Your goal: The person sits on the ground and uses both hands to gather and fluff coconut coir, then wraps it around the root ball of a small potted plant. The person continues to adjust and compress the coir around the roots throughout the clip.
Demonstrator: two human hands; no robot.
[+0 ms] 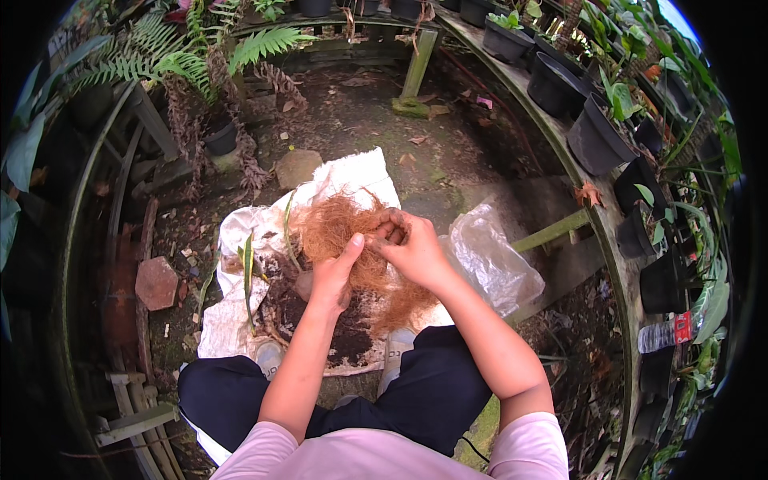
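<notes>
A bundle of brown coconut fibre (336,225) is gripped by my left hand (332,270), thumb on top. Soil-stained fingers of my right hand (408,237) pinch strands at the bundle's right side, close to the left thumb. Beneath both hands spreads a white woven sack (366,165) with dark soil (351,345) on it. Another tuft of loose fibre (405,306) lies below my right wrist. Left of my hands are snake plant leaves (248,276) with yellow edges. A rounded, pale brown object (304,285) is partly hidden behind my left wrist.
A crumpled clear plastic bag (495,258) lies right of the sack. Wooden benches carry black plant pots (600,135) along the right. To the left are a hexagonal paver (156,283) and a wooden frame (141,420). Ferns (180,63) hang at the upper left.
</notes>
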